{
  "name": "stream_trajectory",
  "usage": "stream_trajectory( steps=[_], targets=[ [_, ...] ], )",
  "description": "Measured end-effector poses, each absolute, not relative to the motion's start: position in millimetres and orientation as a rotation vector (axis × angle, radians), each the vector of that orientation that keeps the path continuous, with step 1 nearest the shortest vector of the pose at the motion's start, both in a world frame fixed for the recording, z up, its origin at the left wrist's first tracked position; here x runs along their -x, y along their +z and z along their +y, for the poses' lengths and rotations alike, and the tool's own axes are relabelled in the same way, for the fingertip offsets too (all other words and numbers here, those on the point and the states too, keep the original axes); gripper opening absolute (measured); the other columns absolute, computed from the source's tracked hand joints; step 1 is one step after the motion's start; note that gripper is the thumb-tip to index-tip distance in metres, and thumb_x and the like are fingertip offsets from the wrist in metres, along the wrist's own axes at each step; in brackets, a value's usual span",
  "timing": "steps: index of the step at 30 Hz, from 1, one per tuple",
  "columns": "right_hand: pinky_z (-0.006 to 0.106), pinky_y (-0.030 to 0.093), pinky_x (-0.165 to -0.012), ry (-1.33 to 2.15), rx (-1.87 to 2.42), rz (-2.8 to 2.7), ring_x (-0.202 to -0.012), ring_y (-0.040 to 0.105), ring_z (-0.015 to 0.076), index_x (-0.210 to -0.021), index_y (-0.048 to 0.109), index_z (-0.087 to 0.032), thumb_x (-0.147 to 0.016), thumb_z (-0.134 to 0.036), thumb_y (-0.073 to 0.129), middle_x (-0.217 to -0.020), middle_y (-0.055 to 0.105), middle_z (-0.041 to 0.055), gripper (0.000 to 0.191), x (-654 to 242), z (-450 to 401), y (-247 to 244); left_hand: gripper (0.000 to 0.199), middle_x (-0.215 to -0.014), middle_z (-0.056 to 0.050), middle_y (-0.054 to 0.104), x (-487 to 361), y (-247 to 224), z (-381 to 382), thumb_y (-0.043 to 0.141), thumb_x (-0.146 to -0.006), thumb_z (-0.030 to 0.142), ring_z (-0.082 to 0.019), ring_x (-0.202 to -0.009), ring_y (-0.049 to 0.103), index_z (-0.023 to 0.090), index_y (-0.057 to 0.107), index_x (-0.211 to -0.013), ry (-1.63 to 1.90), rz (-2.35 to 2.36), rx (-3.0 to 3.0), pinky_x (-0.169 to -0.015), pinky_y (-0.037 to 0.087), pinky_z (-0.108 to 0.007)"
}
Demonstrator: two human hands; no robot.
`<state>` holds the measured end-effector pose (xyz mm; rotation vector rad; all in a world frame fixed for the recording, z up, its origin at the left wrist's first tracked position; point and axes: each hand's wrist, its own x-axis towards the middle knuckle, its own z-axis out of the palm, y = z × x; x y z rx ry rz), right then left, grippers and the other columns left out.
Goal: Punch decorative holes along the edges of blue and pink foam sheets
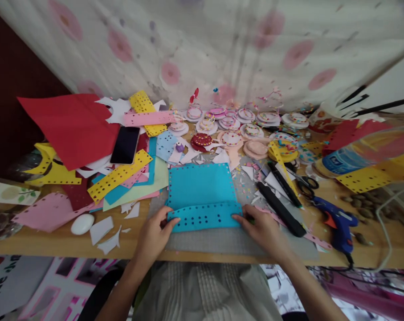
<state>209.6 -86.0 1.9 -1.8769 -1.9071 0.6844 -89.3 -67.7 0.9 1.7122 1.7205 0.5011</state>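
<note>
1. The background is filled by a pale cloth [202,26] printed with pink flowers, and below it a wooden counter [55,240] is crowded with craft scraps.
2. A blue sheet [202,185] is laid on a grey mat [215,243] at the middle of the counter; its near edge, marked with dark dots, looks folded over.
3. The sheet's near left corner is pinched between thumb and fingers of the left hand [161,221], nearly closed.
4. The near right corner is likewise gripped by the right hand [260,223], its fingers partly hidden.
5. A phone [124,145] and a red sheet [75,129] are placed to the left.
6. Scissors [308,187] and a blue glue gun [342,223] are set to the right.
</note>
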Motion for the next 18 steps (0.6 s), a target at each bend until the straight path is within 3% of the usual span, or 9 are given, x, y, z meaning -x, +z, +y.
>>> stream_trajectory(
  steps=[8,11,14,18],
  targets=[
    [0.027,0.023,-0.047,0.517,2.109,-2.168,-0.062,0.064,0.0230,-0.079,0.051,-0.023,-0.091,-0.043,0.044,-0.068,0.066,0.0045,0.025,-203.2,-85.0,7.4,0.026,-0.074,0.000,0.062,85.7,1.8,-67.5,0.052,-0.087,0.043,-0.018,-0.069,0.061,0.021,0.056,-0.101,0.500,1.731,-1.834,-0.060,0.046,-0.027],
    [0.027,0.024,-0.048,0.532,2.057,-2.227,-0.062,0.064,0.0225,-0.077,0.049,-0.023,-0.091,-0.040,0.045,-0.069,0.066,0.0041,0.022,-202.5,-84.5,10.6,0.032,-0.098,-0.008,0.063,80.8,2.6,-78.9,0.056,-0.087,0.038,-0.023,-0.092,0.062,0.019,0.052,-0.112,0.799,1.877,-2.047,-0.079,0.050,-0.035],
    [0.028,0.026,-0.049,0.547,2.046,-2.244,-0.062,0.064,0.0225,-0.076,0.048,-0.023,-0.091,-0.039,0.045,-0.069,0.066,0.0039,0.022,-203.2,-84.3,9.8,0.042,-0.121,-0.014,0.057,73.5,6.1,-98.0,0.059,-0.086,0.022,-0.026,-0.116,0.053,0.019,0.046,-0.126,0.982,1.792,-2.416,-0.098,0.043,-0.041],
    [0.028,0.027,-0.050,0.580,2.044,-2.233,-0.064,0.064,0.0233,-0.077,0.048,-0.023,-0.091,-0.040,0.044,-0.069,0.066,0.0039,0.023,-205.3,-84.1,4.6,0.052,-0.135,-0.011,0.053,60.8,9.4,-118.0,0.053,-0.087,0.017,-0.025,-0.130,0.042,0.017,0.040,-0.137,0.601,1.318,-2.765,-0.109,0.031,-0.042]
  ],
)
